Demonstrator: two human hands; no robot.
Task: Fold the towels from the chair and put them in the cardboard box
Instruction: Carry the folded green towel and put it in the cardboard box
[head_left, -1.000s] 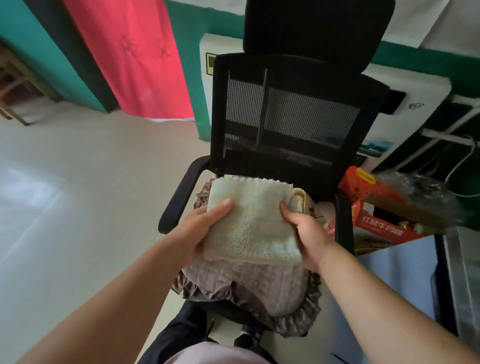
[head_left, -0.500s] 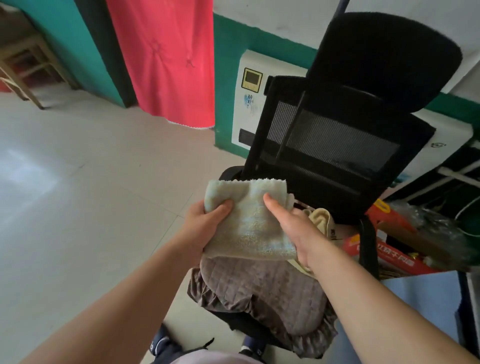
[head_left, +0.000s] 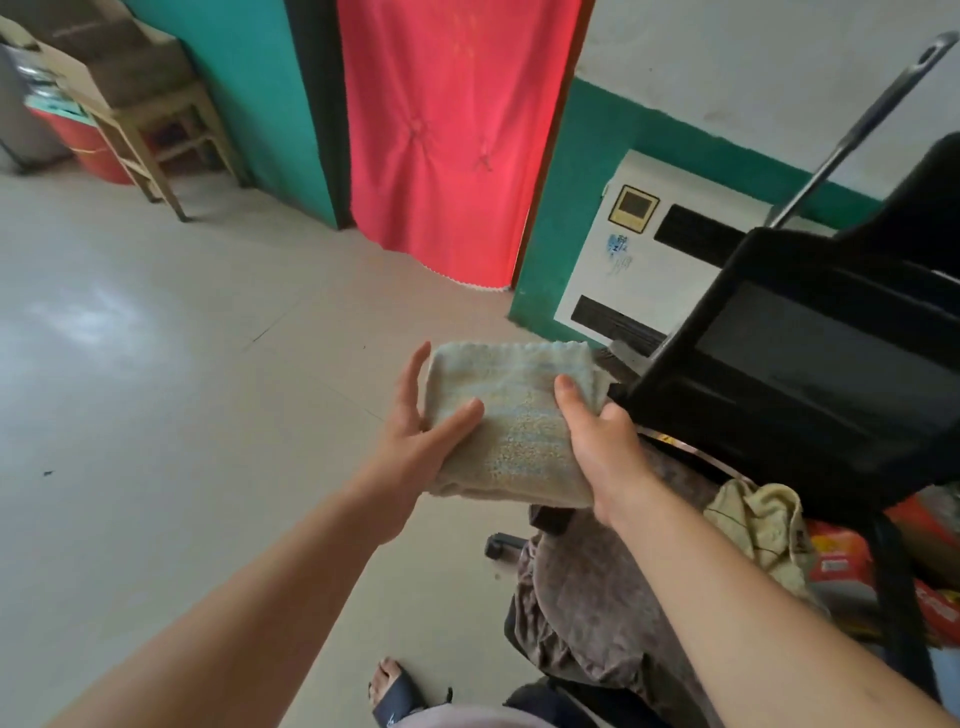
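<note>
Both forearms bare to the frame edge, no sleeves, watch or rings visible. Left hand (head_left: 415, 441) and right hand (head_left: 597, 447) ungloved. At six o'clock, one foot in a dark navy open-toed slide sandal (head_left: 392, 699), small white mark on strap. Pale pinkish-grey garment (head_left: 457, 719) at bottom edge.

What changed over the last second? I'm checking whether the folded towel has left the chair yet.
The folded towel was lifted off the chair's seat cushion and carried left, now over the floor. Left hand and right hand stay on its two sides. The beige cloth remains on the chair.
</note>
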